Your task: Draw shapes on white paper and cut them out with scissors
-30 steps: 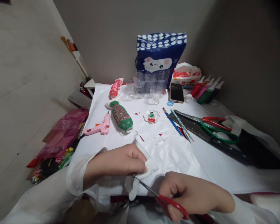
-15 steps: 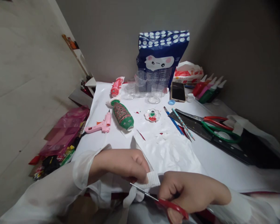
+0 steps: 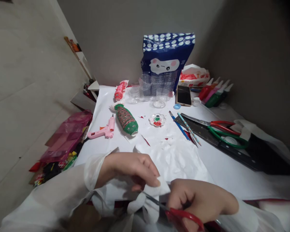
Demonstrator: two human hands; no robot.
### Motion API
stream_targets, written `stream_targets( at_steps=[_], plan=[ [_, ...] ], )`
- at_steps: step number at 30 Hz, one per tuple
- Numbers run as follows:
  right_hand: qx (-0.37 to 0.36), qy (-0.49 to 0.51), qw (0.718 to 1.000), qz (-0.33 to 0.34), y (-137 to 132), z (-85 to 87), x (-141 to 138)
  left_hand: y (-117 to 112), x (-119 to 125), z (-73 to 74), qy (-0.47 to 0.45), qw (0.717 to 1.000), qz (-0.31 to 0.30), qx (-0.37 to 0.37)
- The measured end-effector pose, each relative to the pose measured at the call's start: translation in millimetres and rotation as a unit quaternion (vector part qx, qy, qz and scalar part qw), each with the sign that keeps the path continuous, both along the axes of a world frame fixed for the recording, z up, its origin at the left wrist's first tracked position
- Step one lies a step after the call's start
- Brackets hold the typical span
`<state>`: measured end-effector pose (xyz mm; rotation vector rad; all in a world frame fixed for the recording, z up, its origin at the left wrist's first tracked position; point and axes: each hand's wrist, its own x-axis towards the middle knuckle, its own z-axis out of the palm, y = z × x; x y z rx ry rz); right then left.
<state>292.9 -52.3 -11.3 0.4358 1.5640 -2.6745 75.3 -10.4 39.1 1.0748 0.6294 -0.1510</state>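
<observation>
Low in the view, my left hand (image 3: 132, 169) pinches a small white piece (image 3: 164, 187), paper or cloth, between thumb and fingers. White loose strips (image 3: 151, 211) hang beneath it. My right hand (image 3: 203, 196) is closed round the red handles of a pair of scissors (image 3: 186, 217). Their blades point left and lie at the lower edge of the white piece, close to my left fingers; part of them is blurred. Beyond my hands lies a crumpled white sheet (image 3: 176, 158).
Left on the table are a green fish (image 3: 127, 119), a red fish (image 3: 120, 91) and a pink glue gun (image 3: 106, 129). A paint palette (image 3: 157, 120) sits mid-table. Clear cups (image 3: 157, 85) stand behind. Green-handled scissors (image 3: 228, 137), brushes (image 3: 178, 124) and a phone (image 3: 183, 95) lie right.
The white piece has turned, its ribbed face no longer showing. My left thumb has stretched out along it. The scissors and right hand have shifted slightly right.
</observation>
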Motion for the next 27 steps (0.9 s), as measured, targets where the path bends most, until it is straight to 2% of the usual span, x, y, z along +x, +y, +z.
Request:
stream_targets(
  at_steps=[3,5,7,9,11,13,15,21,27],
  plan=[
    [-0.002,0.07,0.995,-0.074,-4.7,6.6,2.1,3.3,-4.0,0.3,-0.028,0.999,0.044,0.007],
    [-0.005,0.115,0.979,-0.168,-9.7,10.5,1.5,5.2,-6.5,0.1,-0.045,0.998,0.05,0.019],
    [-0.027,0.143,0.943,-0.298,-14.7,12.9,-0.2,6.2,-8.7,1.6,-0.053,0.995,0.068,0.046],
    [-0.026,0.145,0.898,-0.415,-18.0,13.1,-2.0,5.1,-10.3,6.2,-0.049,0.986,0.124,0.097],
    [0.021,0.109,0.877,-0.468,-19.4,10.9,-3.5,1.8,-10.9,13.2,-0.043,0.965,0.205,0.16],
    [0.088,0.041,0.884,-0.457,-20.2,7.5,-6.0,-3.0,-10.5,20.2,-0.049,0.937,0.273,0.211],
    [0.142,-0.01,0.891,-0.43,-21.4,4.4,-10.6,-8.2,-9.4,24.6,-0.042,0.919,0.306,0.245],
    [0.237,-0.07,0.889,-0.387,-26.4,2.6,-28.1,-17.2,-5.2,23.1,0.055,0.906,0.288,0.306],
    [0.261,-0.102,0.886,-0.37,-27.9,1.7,-31.4,-18.3,-0.4,24.7,0.062,0.889,0.313,0.329]
  ],
)
